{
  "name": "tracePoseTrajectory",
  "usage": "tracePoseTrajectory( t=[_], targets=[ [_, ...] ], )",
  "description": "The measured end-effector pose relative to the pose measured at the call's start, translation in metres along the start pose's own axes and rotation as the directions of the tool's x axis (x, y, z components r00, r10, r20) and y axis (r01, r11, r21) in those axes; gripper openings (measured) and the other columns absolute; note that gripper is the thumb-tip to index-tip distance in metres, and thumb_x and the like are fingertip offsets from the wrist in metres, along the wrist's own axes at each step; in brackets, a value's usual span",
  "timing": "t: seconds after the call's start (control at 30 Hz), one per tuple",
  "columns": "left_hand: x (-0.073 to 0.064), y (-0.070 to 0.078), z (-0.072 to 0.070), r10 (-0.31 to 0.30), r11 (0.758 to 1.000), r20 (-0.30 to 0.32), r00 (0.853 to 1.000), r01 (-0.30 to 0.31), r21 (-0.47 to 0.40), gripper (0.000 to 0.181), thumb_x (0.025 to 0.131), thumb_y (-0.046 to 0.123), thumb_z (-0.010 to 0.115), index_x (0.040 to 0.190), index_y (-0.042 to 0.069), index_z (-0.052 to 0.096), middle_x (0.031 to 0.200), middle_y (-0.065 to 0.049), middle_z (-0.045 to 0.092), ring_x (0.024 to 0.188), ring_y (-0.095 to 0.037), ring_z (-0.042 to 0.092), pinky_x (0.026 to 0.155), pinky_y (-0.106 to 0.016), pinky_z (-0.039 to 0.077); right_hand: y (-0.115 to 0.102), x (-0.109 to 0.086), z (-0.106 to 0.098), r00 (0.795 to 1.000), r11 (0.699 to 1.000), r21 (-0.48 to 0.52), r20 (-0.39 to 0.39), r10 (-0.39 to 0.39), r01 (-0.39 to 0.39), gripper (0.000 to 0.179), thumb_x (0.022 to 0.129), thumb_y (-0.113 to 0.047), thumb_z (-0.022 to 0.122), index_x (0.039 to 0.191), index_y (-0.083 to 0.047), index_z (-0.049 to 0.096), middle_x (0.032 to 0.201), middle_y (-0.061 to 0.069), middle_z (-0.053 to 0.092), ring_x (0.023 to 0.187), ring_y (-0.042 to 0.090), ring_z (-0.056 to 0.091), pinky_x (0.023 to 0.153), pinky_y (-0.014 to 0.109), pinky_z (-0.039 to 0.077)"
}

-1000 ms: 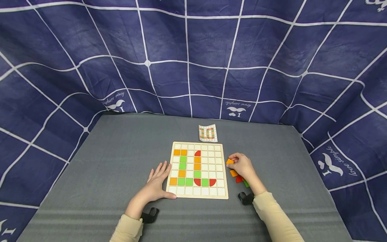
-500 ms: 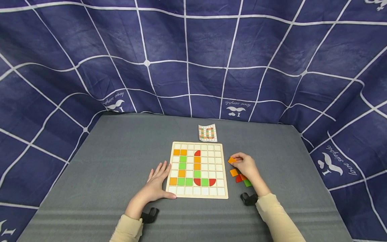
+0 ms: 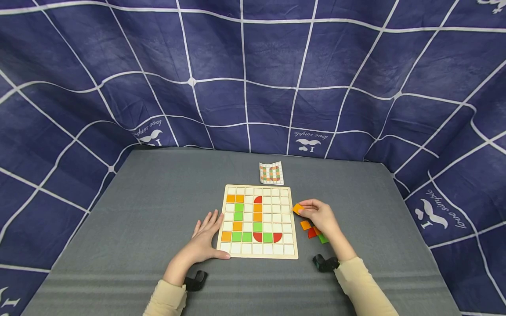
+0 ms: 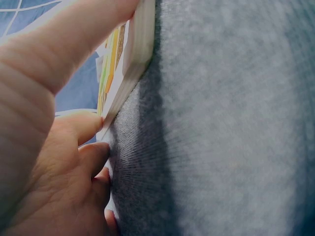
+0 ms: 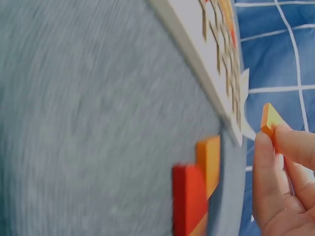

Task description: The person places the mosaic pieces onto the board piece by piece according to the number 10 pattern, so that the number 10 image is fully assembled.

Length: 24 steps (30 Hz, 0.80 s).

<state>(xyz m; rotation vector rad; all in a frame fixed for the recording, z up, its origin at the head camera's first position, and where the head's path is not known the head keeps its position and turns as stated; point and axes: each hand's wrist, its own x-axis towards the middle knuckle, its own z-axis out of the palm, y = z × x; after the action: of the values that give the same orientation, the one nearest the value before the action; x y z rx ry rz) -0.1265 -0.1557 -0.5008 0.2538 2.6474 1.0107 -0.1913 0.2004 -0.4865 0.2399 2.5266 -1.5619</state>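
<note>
My right hand [image 3: 321, 216] pinches an orange square tile [image 3: 298, 209] between thumb and fingertips, just beyond the right edge of a wooden grid board [image 3: 294, 245]. In the right wrist view that orange tile [image 5: 269, 119] is held up at the fingertips. Orange, green and red pieces sit in the left and middle columns of the board, the red ones rounded on one side. My left hand [image 3: 204, 240] rests with fingers spread along the board's left edge, its thumb at the lower left corner. The left wrist view shows the thumb and fingertips against the board's side [image 4: 140, 54].
A small loose pile of pieces lies right of the board, under my right hand, with an orange tile [image 3: 305, 225], a red piece [image 3: 312, 233] and a green piece [image 3: 323, 238]. Behind the board lies a printed pattern card [image 3: 271, 173]. A blue curtain [image 3: 221, 105] surrounds the grey table [image 3: 158, 197].
My right hand first draws slightly right and away from the pile with the orange tile, then shifts back left toward the board's edge. My left hand stays put.
</note>
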Motion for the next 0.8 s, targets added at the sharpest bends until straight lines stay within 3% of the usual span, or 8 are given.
tracePoseTrajectory(
  t=[0.43, 0.8],
  targets=[
    [0.000, 0.000, -0.001, 0.004, 1.000, 0.007, 1.000, -0.004, -0.001, 0.126, 0.058, 0.032, 0.095, 0.156, 0.005, 0.021, 0.165, -0.017, 0.008, 0.153, -0.038, 0.003, 0.120, -0.060, -0.002, -0.016, -0.013, 0.028, 0.995, 0.996, 0.081, 0.097, -0.037, 0.029, 0.018, 0.086, -0.004, 0.073, 0.104, -0.002, 0.074, 0.100, 0.012, 0.076, 0.084, 0.010, 0.071, 0.075, 0.025, 0.057],
    [0.000, 0.000, 0.000, 0.003, 1.000, 0.006, 1.000, -0.003, 0.007, 0.126, 0.058, 0.033, 0.095, 0.156, 0.004, 0.021, 0.165, -0.017, 0.008, 0.153, -0.039, 0.003, 0.120, -0.060, -0.002, -0.015, -0.022, 0.043, 0.988, 0.998, 0.029, 0.142, -0.066, 0.062, 0.013, 0.083, -0.004, 0.076, 0.096, -0.003, 0.076, 0.087, 0.008, 0.076, 0.072, 0.007, 0.066, 0.065, 0.021, 0.052]
  ],
)
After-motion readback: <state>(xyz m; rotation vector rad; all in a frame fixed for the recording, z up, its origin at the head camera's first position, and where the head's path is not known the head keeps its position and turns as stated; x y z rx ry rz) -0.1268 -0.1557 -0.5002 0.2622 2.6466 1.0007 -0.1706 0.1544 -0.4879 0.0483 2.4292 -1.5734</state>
